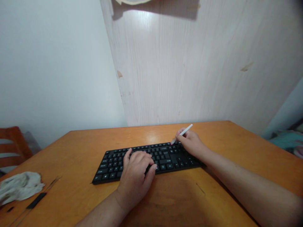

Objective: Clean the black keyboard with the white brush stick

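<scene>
A black keyboard [165,161] lies slightly aslant on the wooden table, its right part partly covered by my right hand. My left hand [136,170] rests palm down over its middle-left keys, fingers apart and a little bent. Between the thumb and fingers of my right hand [189,141], a slim white pen-shaped tool [186,129] is pinched. The lower end of this tool points down at the keys along the keyboard's back edge, near a small pinkish spot. Whether that end touches a key I cannot tell.
On the wooden table [90,140], a crumpled pale cloth [21,186] lies at the left. Beside it is a thin wire-like item with a black middle piece [36,200]. A wooden chair [14,145] stands past the left edge. A wall [165,78] rises behind the table.
</scene>
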Demonstrator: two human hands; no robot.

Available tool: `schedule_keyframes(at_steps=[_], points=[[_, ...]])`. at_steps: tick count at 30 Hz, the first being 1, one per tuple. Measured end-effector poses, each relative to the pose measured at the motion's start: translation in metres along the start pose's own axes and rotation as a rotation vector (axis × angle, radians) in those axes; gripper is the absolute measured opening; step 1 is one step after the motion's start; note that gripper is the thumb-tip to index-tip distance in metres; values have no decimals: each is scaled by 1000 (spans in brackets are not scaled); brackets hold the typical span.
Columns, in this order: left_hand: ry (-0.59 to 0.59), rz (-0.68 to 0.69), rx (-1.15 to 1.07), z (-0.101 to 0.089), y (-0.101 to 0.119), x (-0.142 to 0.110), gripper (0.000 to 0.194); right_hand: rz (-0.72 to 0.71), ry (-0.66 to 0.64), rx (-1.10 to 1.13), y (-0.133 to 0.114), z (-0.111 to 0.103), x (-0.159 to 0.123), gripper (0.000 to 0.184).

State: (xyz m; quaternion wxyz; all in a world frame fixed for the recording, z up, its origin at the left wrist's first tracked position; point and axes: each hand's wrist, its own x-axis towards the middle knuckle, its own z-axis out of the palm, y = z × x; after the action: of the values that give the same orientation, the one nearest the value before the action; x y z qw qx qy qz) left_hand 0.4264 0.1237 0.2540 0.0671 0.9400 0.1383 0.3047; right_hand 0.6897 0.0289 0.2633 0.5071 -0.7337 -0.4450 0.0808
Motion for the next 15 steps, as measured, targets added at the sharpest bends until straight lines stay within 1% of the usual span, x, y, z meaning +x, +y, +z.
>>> schedule_keyframes(at_steps=[2,4,9,12,15], points=[[0,2,0,0,-1,0,10,3,2,-57,2,0,0,9],[3,1,-1,1,-1,0,10,14,32,-104,4,-3,2,9],[-9,-8,-6,1,-1,1,10,51,109,-7,3,-9,5,6],[-8,-7,-6,1,-1,0,10,72,71,-27,2,-11,6,7],[-7,-7,-2,0,0,0,9,85,57,-114,6,-14,8,11]])
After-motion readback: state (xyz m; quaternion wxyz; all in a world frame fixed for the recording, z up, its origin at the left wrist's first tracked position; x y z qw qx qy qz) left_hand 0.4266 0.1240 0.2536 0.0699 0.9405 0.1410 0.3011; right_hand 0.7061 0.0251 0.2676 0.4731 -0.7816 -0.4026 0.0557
